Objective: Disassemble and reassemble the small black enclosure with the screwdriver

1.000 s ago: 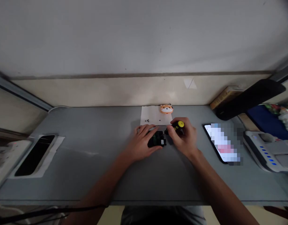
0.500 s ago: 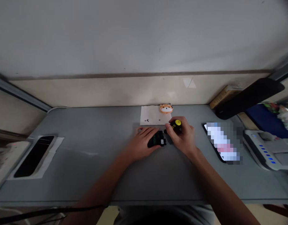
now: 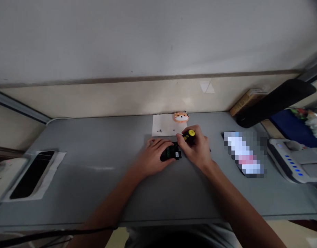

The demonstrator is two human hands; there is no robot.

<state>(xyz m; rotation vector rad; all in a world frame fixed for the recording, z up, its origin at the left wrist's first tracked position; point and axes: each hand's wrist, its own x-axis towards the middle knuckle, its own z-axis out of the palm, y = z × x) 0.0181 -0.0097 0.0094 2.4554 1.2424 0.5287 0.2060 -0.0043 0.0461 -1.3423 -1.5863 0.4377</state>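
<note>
Near the middle of the table, my left hand (image 3: pixel 154 155) is wrapped round a small black device (image 3: pixel 170 152) with a greenish area and a small white label. The hand presses it against the table. My right hand (image 3: pixel 198 148) grips a stubby screwdriver (image 3: pixel 189 137) with a black handle and yellow cap. Its tip, tilted toward the device, is hidden by my fingers and the dark casing, so contact cannot be made out. Behind them, several tiny dark screws (image 3: pixel 160 131) lie on a white sheet of paper (image 3: pixel 165 121).
An orange dog-face case (image 3: pixel 181 117) sits on the paper's far right corner. At right are a lit phone (image 3: pixel 242 153), a grey power strip (image 3: pixel 295 160) and a black cylinder (image 3: pixel 275 103). A dark phone (image 3: pixel 33 174) lies at left on the grey table (image 3: pixel 96 193).
My right hand has shifted left with the screwdriver, closer to the black device. My left hand keeps its hold. The whole view has shifted slightly.
</note>
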